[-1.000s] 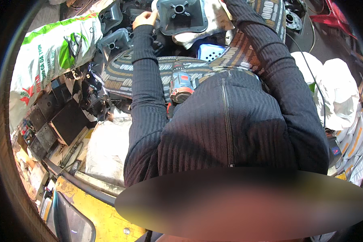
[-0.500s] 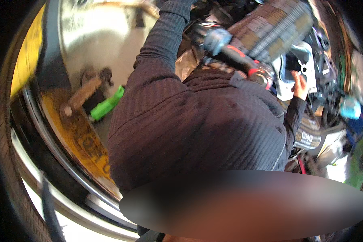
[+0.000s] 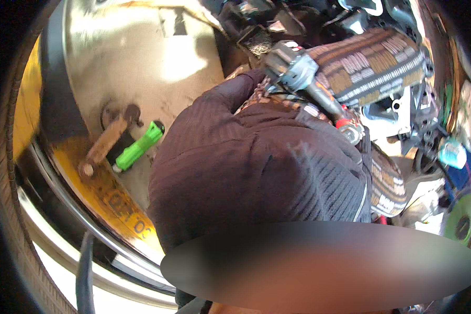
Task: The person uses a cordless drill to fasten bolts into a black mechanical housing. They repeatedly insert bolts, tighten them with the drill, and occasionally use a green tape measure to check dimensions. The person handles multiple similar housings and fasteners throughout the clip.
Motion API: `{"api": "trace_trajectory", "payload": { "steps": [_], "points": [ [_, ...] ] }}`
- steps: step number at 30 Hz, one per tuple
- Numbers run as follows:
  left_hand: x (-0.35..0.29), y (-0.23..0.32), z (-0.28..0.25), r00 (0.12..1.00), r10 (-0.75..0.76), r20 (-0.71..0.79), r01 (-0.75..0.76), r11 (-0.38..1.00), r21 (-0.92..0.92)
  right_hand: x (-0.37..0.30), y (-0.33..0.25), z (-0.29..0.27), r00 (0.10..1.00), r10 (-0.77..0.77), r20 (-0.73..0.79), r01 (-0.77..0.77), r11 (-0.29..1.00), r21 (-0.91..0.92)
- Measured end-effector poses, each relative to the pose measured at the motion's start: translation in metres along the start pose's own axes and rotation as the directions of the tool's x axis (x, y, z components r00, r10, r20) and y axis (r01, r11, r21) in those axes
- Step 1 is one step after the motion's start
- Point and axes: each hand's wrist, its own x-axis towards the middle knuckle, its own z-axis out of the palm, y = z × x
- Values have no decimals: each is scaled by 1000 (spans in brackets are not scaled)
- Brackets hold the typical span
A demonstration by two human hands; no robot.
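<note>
Since half a second ago the view has swung a bit further round, so the dark ribbed sweater [image 3: 256,172] now fills the middle and neither hand shows; the right hand that was visible near the white part is gone from sight. Can't tell if the fingers are spread, closed or pinching anything, they're hidden behind the torso and sleeves. Closest thing to where the arms lead is the power tool [image 3: 303,78] with a grey body and red end, lying across the person's lap on the patterned cloth [image 3: 371,63]. Off to the left, well apart, a green-handled tool [image 3: 138,147] lies beside a rusty bracket [image 3: 103,148].
</note>
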Motion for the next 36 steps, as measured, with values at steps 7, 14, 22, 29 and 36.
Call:
{"api": "trace_trajectory", "payload": {
  "steps": [7,14,22,29,36],
  "points": [
    [-5,73,34,915,13,403,-79,986,149,-12,-3,10,1000,7,-18,1,906,422],
    [7,127,36,758,-212,616,-18,939,345,2,-59,14,916,224,334,-251,967,39],
    [19,135,16,641,-305,705,-52,898,436,32,-63,16,967,228,111,-251,928,275],
    [40,93,-30,579,-347,738,-12,901,434,4,-65,-6,952,242,-187,-154,908,389],
    [154,214,-132,866,12,499,-151,959,239,-106,11,-127,244,644,-725,187,703,687]
  ]
}}
